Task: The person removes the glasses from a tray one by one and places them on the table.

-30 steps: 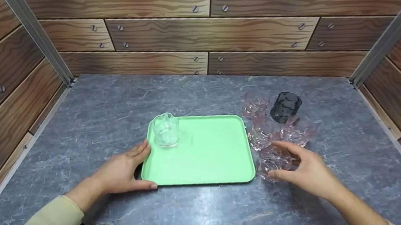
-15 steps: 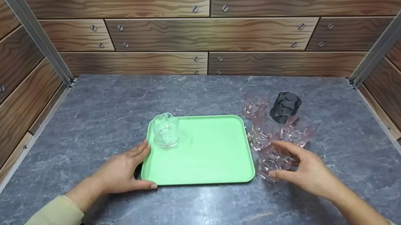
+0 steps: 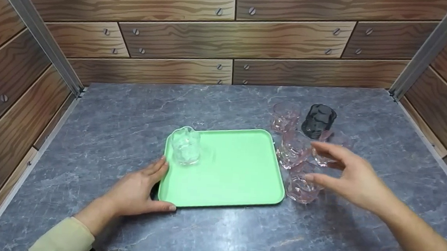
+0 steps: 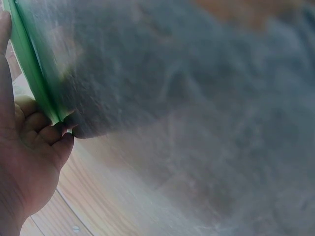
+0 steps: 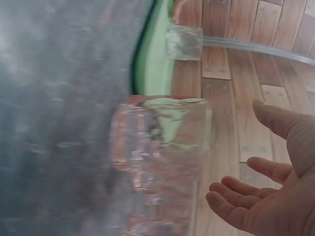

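In the head view a light green tray (image 3: 240, 166) lies on the table. My left hand (image 3: 134, 192) holds its near left corner, fingers along the left rim and thumb at the front edge. Seen from the left wrist, the fingers bend against the tray's green edge (image 4: 30, 59). A clear glass (image 3: 186, 146) stands on the tray's far left part. Right of the tray, a pink-tinted glass (image 3: 301, 188) is nearest my right hand (image 3: 355, 180), whose fingers are spread above and beside it. The right wrist view shows this hand (image 5: 275, 182) holding nothing, apart from the glass (image 5: 167, 142).
Behind the nearest glass stand more pink glasses, one by the tray's right rim (image 3: 292, 150), one partly behind my right fingers (image 3: 323, 158), one farther back (image 3: 285, 118). A dark grey glass (image 3: 318, 120) stands at the back. Wood-patterned walls (image 3: 233, 35) enclose the marbled table (image 3: 130, 107).
My right hand has come off the nearest pink glass, rising and shifting right and away from me. The glass stays beside the tray. My left hand keeps its place on the tray.
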Available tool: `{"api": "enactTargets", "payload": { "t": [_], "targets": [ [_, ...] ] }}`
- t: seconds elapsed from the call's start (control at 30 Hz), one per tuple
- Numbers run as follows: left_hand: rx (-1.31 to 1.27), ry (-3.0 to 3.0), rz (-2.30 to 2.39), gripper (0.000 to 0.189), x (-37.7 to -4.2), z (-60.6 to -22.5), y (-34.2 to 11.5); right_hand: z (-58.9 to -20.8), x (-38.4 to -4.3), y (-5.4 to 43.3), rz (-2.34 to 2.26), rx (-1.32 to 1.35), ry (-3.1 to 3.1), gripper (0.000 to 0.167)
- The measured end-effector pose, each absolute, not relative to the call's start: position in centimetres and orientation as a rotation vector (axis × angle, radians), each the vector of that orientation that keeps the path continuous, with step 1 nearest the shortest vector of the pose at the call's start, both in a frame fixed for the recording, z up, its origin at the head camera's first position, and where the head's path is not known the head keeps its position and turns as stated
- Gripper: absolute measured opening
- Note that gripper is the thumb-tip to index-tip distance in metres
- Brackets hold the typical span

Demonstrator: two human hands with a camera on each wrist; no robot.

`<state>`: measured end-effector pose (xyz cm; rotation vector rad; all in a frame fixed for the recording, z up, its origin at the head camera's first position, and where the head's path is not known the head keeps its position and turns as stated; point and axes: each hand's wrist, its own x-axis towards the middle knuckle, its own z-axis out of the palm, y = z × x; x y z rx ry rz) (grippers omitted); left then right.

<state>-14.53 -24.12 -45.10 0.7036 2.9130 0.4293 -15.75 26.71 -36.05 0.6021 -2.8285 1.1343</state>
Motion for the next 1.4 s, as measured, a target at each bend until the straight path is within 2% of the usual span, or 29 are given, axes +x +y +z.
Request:
{"api": "enactTargets", "payload": {
  "t": [0.3,0.67,1.0,1.4],
  "targets": [
    [0.701,2.914,0.428,0.123,-14.5,-45.0,-24.1,-32.3,-16.7,21.9,1.157,0.745,-2.707,0.076],
    [0.696,2.913,0.418,0.125,-14.6,-45.2,-24.1,-31.3,-18.8,12.3,1.326,0.935,-2.629,0.08],
    [0.687,2.902,0.438,0.124,-14.6,-45.2,-24.0,-33.7,-21.1,5.7,1.398,0.966,-2.603,0.081],
    [0.711,2.913,0.435,0.123,-14.6,-45.1,-24.2,-37.9,-23.1,0.9,1.47,0.861,-2.72,0.089]
  ]
}}
